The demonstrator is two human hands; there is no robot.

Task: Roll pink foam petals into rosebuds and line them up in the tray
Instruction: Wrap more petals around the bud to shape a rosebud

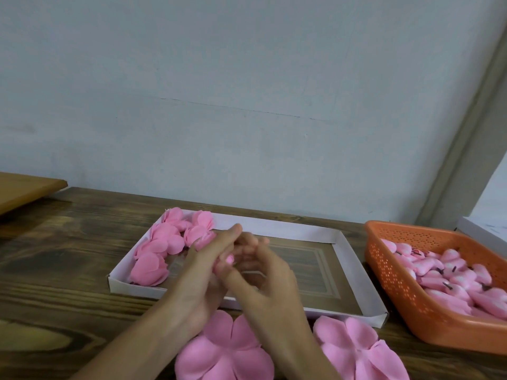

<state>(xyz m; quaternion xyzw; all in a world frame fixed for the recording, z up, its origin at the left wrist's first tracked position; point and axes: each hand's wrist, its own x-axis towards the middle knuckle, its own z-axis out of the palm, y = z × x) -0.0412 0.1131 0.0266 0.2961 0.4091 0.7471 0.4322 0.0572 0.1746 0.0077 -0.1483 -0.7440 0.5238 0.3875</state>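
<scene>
On the table [68,256], a white tray [354,270] holds finished rosebuds [162,242] at its left end. Above the tray the left hand [203,272] pinches a small pink bud [229,259] in its fingers. The right hand [266,286] meets it, fingers curled and blurred — its grip cannot be told. Flat petals [356,349] lie in front of the tray; an orange basket [397,270] — holding pink pieces — stands at right.

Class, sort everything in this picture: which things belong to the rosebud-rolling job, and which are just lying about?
Job: white tray, rosebuds in it, flat petals, orange basket of stemmed pink pieces, pink piece between left hand and right hand.
Lying about: wooden board at left, white box at far right.
</scene>
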